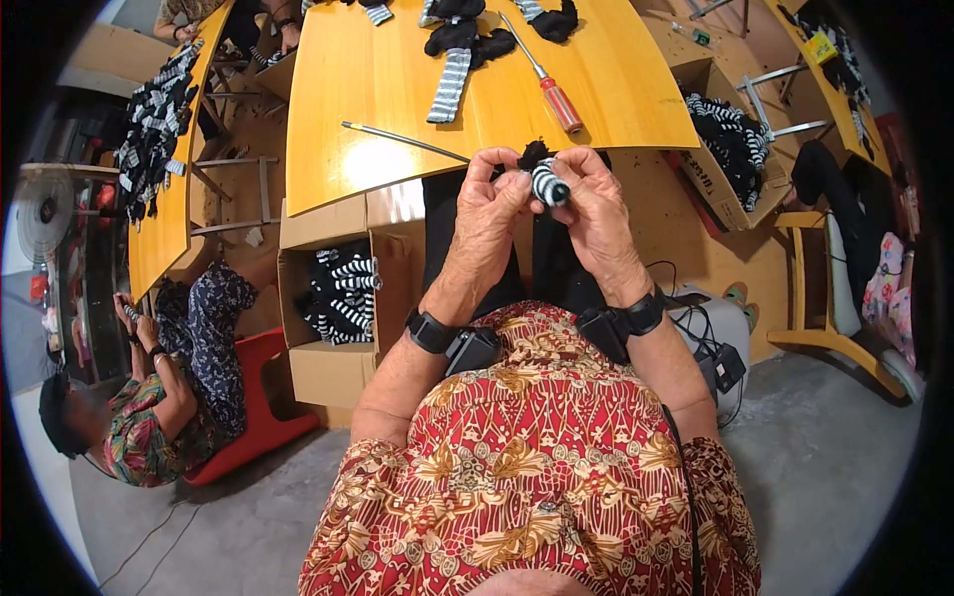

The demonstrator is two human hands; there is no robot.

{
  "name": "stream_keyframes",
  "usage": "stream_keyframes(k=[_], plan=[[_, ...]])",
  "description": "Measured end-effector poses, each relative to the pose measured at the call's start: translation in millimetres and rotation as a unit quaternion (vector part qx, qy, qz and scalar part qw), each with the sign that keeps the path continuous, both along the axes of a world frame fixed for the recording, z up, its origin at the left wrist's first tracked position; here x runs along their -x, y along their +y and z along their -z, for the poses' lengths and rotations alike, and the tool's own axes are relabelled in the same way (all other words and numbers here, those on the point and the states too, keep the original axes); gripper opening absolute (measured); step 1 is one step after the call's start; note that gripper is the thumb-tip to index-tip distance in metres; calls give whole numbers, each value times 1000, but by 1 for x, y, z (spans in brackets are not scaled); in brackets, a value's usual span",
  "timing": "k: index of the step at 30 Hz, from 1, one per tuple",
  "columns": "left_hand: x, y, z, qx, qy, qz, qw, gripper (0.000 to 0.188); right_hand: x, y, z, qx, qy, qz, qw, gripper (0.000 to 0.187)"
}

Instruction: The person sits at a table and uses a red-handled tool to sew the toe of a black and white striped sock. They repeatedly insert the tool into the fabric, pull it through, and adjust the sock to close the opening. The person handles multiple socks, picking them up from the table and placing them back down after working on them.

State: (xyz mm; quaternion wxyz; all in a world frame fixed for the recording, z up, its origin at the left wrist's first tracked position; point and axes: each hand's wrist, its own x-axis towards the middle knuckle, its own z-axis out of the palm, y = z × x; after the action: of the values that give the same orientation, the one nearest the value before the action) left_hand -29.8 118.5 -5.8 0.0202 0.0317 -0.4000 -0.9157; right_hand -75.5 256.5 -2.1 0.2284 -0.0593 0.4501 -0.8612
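Note:
My left hand (496,186) and my right hand (593,188) meet just off the near edge of the yellow table (368,79). Between their pinching fingers is a small black-and-white striped knit piece (549,185), bunched up, with a dark end sticking out on the far side. Whether it is a sock or a glove cannot be made out. Beyond my right hand lies a screwdriver (559,104) with a red handle. To the left of it rests a striped knit piece (450,87) with black bunched parts. A thin metal rod (402,140) runs towards my left hand.
A cardboard box (328,372) of striped knit pieces stands left of my legs, another box (704,79) at the right. Piles of knitwear (159,124) cover a side table. One co-worker (159,417) sits at the left, others farther off. Cables (708,348) lie on a grey case.

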Motion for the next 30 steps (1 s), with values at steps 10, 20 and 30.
stream_keyframes(k=[10,20,30], plan=[[1,1,2,32,21,-33,999,32,4,5,-1,14,-14,-20,1000,8],[0,13,-16,36,-47,-1,998,31,-3,-1,-11,-133,161,130,969,7],[4,-2,-18,-40,-89,108,989,27,6,2,-14,-209,232,149,938,7]])
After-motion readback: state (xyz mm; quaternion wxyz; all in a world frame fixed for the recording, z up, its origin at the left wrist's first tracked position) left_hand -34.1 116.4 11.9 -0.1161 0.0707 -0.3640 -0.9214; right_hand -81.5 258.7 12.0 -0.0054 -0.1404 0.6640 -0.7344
